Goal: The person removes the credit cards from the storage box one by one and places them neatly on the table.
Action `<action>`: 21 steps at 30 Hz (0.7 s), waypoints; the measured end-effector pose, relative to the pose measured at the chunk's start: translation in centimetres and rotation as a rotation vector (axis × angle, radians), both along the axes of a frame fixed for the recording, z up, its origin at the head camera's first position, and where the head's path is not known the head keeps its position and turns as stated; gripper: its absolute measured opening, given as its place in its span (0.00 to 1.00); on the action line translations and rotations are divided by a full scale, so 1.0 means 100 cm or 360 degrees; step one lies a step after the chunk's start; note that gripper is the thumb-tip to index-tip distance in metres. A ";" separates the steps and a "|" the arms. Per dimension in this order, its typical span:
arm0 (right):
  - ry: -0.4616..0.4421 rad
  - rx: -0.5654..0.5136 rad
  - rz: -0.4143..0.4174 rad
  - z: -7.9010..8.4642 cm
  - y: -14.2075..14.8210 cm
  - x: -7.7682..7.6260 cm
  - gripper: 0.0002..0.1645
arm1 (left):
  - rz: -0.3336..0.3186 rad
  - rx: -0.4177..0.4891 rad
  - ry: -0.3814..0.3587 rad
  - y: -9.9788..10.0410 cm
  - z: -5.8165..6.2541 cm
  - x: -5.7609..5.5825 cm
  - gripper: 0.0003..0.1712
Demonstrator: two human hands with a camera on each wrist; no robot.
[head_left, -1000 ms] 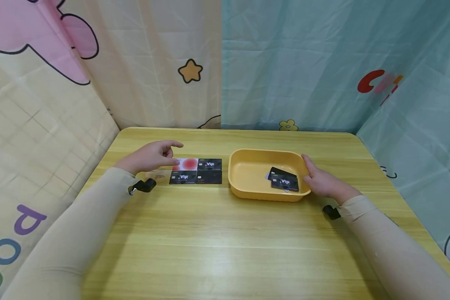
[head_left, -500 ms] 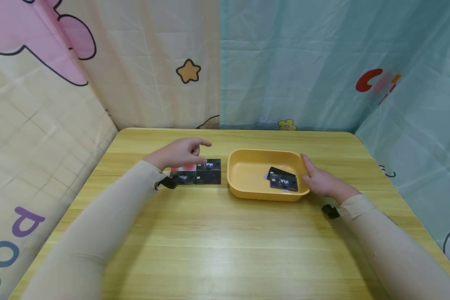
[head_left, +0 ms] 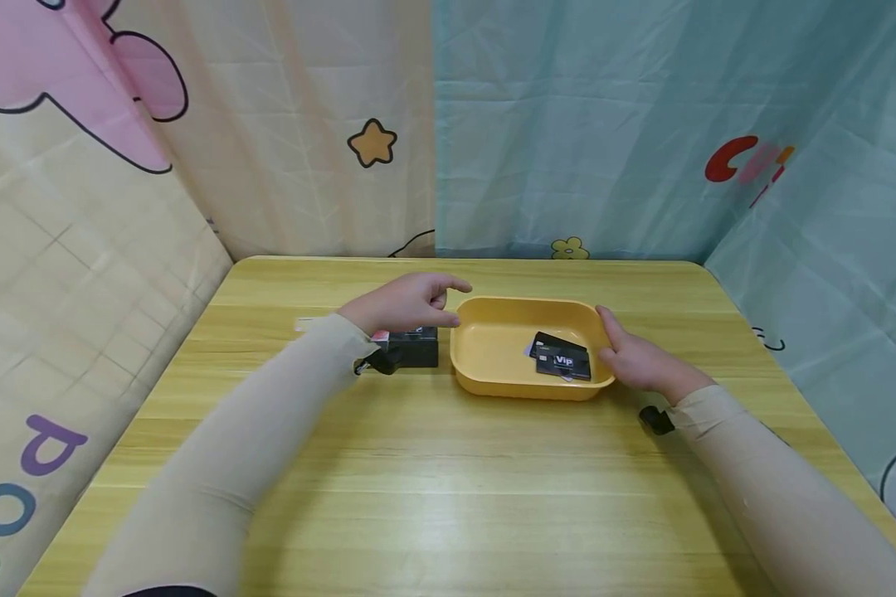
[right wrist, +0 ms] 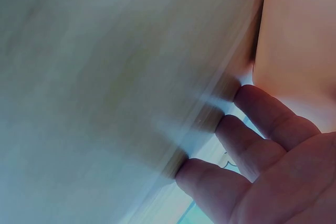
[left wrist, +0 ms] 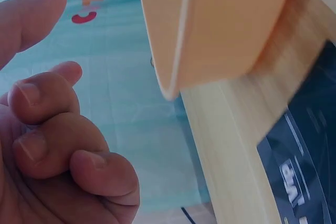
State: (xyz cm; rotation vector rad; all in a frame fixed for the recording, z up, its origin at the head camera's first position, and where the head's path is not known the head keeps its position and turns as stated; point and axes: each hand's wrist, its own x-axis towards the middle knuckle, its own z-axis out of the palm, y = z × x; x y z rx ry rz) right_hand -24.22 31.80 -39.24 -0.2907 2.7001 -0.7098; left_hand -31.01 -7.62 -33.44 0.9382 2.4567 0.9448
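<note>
My left hand (head_left: pixel 411 303) hovers at the left rim of a yellow plastic tray (head_left: pixel 493 388). Its thumb and index finger are spread apart with nothing between them, while the other fingers are curled in the left wrist view. Beneath that wrist, black cards (head_left: pixel 418 355) lie side by side on the table, partly covered by the sleeve; one printed VIP card (left wrist: pixel 294 177) shows in the left wrist view. My right hand (head_left: pixel 645 362) grips the tray's right end, thumb over the rim. Inside the tray a black Vip card (head_left: pixel 563 361) overlaps another dark card (head_left: pixel 556 340).
A pale strip of another card (head_left: pixel 304 324) pokes out left of the left sleeve (head_left: pixel 269 431). The wooden table (head_left: pixel 448 481) runs back to printed curtains (head_left: pixel 567 124). Small black wrist cameras (head_left: pixel 657 419) sit under both wrists.
My left hand has moved right, from over the left cards to the tray's left rim, its sleeve now covering several cards. The right hand stays on the tray.
</note>
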 end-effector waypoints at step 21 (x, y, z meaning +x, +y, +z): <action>-0.0002 -0.0011 0.0005 0.002 -0.001 0.000 0.48 | -0.0244 -0.0063 0.0046 0.086 -0.008 0.003 0.34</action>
